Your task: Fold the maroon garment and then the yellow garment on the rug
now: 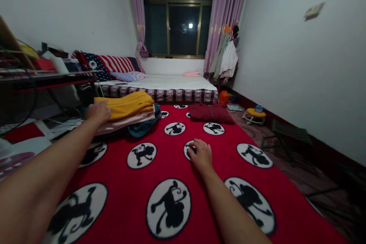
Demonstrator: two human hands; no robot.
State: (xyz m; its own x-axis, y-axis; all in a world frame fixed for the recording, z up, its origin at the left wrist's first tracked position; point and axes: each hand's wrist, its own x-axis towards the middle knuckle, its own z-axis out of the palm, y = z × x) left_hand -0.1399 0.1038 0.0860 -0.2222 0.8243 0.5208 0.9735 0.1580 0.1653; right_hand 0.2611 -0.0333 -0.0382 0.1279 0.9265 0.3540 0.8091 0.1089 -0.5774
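Pretty clearly someone's home, a bedroom I'd say. There's a white-topped bed [164,82] at the back with a pillow [130,76] on it, plus pinkish-purple curtains [227,7] either side of the window [183,32]. Clothes [228,59] hang in the corner, a pile of folded clothes [128,106] sits on a red monkey-print blanket [164,166], and the table [85,73] on the left is crammed with clutter [58,64].
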